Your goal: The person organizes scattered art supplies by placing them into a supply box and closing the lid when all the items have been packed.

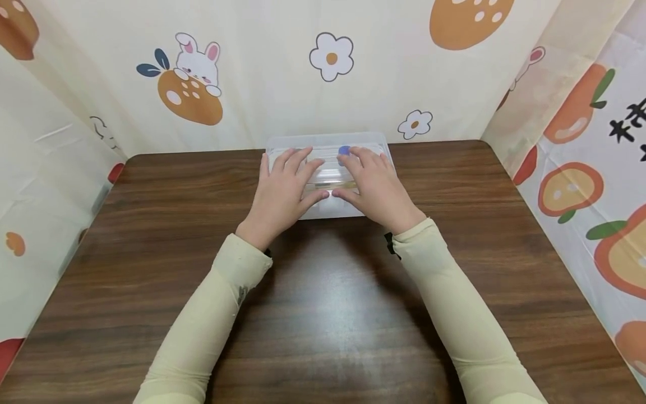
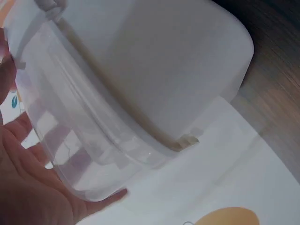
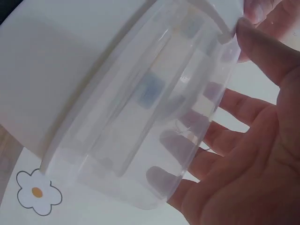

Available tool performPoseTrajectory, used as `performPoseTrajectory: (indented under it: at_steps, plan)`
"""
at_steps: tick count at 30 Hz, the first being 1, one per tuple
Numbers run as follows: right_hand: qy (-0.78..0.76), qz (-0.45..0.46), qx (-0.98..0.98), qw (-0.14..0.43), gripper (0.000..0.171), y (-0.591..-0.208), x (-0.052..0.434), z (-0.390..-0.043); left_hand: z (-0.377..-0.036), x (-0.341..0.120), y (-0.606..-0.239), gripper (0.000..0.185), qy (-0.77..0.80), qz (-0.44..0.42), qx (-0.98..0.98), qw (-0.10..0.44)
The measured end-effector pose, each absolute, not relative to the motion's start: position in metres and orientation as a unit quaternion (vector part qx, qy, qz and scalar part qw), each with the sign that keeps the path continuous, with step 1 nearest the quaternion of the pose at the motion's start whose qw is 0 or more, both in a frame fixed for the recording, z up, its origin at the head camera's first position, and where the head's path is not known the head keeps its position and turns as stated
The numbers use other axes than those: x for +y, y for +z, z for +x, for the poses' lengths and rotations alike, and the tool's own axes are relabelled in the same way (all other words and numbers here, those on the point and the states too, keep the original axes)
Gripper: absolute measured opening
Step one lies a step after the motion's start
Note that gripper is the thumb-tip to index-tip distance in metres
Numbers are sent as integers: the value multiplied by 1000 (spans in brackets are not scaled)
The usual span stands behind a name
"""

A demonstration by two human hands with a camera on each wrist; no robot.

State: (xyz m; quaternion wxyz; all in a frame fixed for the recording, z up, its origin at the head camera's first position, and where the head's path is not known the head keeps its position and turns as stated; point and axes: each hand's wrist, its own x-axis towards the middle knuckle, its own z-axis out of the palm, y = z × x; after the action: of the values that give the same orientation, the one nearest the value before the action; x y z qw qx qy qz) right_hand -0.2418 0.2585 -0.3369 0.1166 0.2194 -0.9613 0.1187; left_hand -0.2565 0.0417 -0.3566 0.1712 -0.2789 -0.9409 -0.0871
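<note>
A white plastic box [image 1: 333, 210] with a clear, ridged lid [image 1: 325, 168] stands at the back of the table, against the curtain. My left hand [image 1: 280, 193] rests over the lid's left half, fingers spread forward. Over the right half lies my right hand [image 1: 379, 191], its fingers spread likewise and the two thumbs nearly meeting at the front edge. A blue patch [image 1: 344, 150] shows by the right index finger; the right wrist view has a blue patch [image 3: 150, 89] through the clear plastic. Fingers show through the lid [image 2: 79, 140] in the left wrist view. What else the box holds is hidden.
The dark wood-grain table [image 1: 333, 314] stretches in front of the box and to both sides. A cream curtain [image 1: 282, 73] printed with rabbits, flowers and fruit rises right behind it. More printed cloth [image 1: 580, 185] hangs along the right side.
</note>
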Motion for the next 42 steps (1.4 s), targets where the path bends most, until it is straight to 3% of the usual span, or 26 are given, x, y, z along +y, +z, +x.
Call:
performPoseTrajectory:
  at_steps: [7, 14, 18, 26, 34, 42]
  plan:
    - [49, 206, -971, 110, 86, -339, 252, -248, -258, 41, -360, 80, -53, -250, -952, 169]
    - [19, 139, -987, 81, 127, -344, 247, -250, -260, 41, -364, 118, -18, -211, -962, 171]
    - [25, 100, -992, 71, 136, -344, 244, -253, -258, 42, -362, 130, -24, -173, -970, 168]
    - [28, 84, -993, 74, 137, -338, 242, -244, -252, 43, -357, 133, -6, -165, -967, 193]
    - [-4, 85, -983, 163, 141, -334, 239, -243, -254, 39, -352, 128, 9, -176, -947, 270]
    - [12, 76, -990, 119, 133, -353, 246, -237, -253, 42, -363, 123, 7, -183, -965, 190]
